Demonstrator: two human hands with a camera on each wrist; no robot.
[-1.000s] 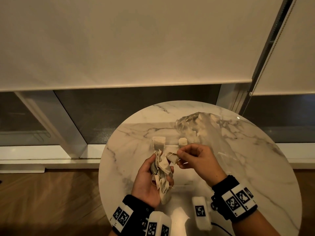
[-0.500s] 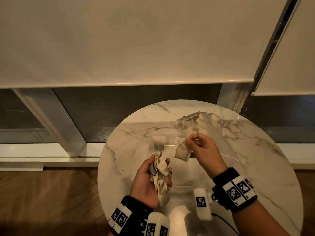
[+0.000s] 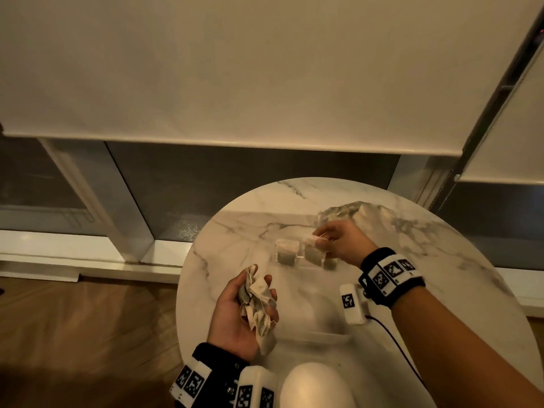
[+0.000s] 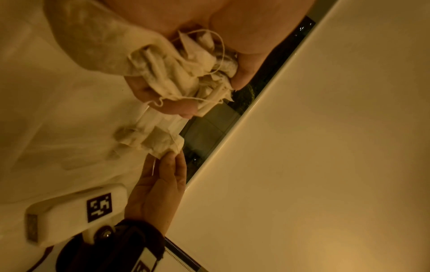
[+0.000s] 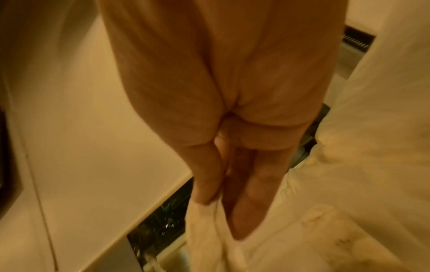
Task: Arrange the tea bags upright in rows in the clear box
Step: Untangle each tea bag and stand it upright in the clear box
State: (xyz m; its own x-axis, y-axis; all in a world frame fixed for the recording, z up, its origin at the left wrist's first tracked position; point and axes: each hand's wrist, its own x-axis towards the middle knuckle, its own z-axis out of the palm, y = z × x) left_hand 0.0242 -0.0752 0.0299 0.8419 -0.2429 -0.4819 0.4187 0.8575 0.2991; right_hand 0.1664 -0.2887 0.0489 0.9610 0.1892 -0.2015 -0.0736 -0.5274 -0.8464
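You have no readable words, numbers or brand names in any view. The only markings are black-and-white square code tags: on the wristband of your right arm, on the white block beside it, and on the band and block at your left wrist. They are patterns, not text.

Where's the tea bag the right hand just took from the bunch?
In the head view, the right hand pinches the tea bag by its top at the clear box, just right of the upright bag already inside.
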